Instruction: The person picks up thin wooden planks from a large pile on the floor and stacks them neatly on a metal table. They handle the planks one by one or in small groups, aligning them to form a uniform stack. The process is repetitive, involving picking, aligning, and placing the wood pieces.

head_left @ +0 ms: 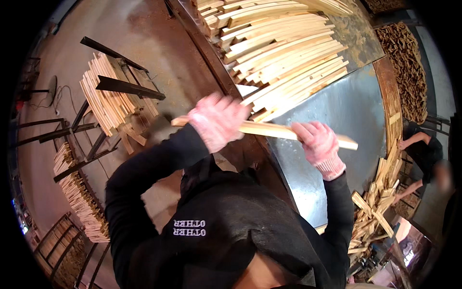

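Observation:
A pale wooden strip (pixel 269 129) lies crosswise in front of my body, tilted down toward the right. My right hand (pixel 316 143), in a pinkish knitted glove, is closed around it near its right end. Toward the other end, my left hand (pixel 217 120) wears a similar glove and lies across the strip, gripping it; its fingers are blurred by motion. Just beyond my hands, many similar strips (pixel 288 53) are laid in rows on the metal table (pixel 337 111). Part of the strip is hidden under each glove.
At the left, a dark metal rack (pixel 130 89) holds stacked strips (pixel 103 91), with another stack (pixel 79 192) nearer. A jumbled wood pile (pixel 373 207) lies at the right, where another person (pixel 423 149) reaches in. Stacked wood (pixel 404 67) stands at the far right.

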A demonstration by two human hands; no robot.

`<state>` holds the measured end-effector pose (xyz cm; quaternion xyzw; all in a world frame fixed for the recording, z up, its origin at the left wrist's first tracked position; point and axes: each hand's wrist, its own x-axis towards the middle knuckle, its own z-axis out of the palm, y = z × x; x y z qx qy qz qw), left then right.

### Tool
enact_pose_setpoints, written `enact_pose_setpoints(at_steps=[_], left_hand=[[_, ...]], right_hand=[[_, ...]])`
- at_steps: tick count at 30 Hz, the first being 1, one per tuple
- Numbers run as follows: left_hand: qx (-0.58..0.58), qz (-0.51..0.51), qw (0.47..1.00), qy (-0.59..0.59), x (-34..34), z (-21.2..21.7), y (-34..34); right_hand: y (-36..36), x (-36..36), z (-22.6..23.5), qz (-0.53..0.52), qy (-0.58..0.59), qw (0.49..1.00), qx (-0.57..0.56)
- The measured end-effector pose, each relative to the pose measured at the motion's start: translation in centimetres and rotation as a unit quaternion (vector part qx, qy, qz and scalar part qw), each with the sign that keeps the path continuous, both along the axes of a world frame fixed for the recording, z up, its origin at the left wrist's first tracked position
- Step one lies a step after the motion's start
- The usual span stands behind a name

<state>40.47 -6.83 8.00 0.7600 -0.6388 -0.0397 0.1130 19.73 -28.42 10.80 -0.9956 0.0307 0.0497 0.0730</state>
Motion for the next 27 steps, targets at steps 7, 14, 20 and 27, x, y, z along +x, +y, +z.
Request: enact_pose_setpoints(at_steps=[7,14,20,27], left_hand=[[-0.099,0.145,0.983,0.052,9.1,-3.2,20.5],[-0.132,0.636,0.755,-0.087,10.6,-9.6,39.8],[0.024,0.837,0.546,-0.030,24.1,-26.6,53.9],[-0.157,0.651,0.733,-0.116,32.1,-46.4,69.6]], right_hand=[[4.2,13.9,-1.5,0.034,-0.332,0.940,-0.066],[-2.0,7.5,-11.2,-0.503,-0.159,0.836,-0.153],[-4.7,-1.7,-16.7,-0.573,0.110,0.812,0.013],[-5.5,3.1,-22.0,-0.452,0.147,0.723,0.502]])
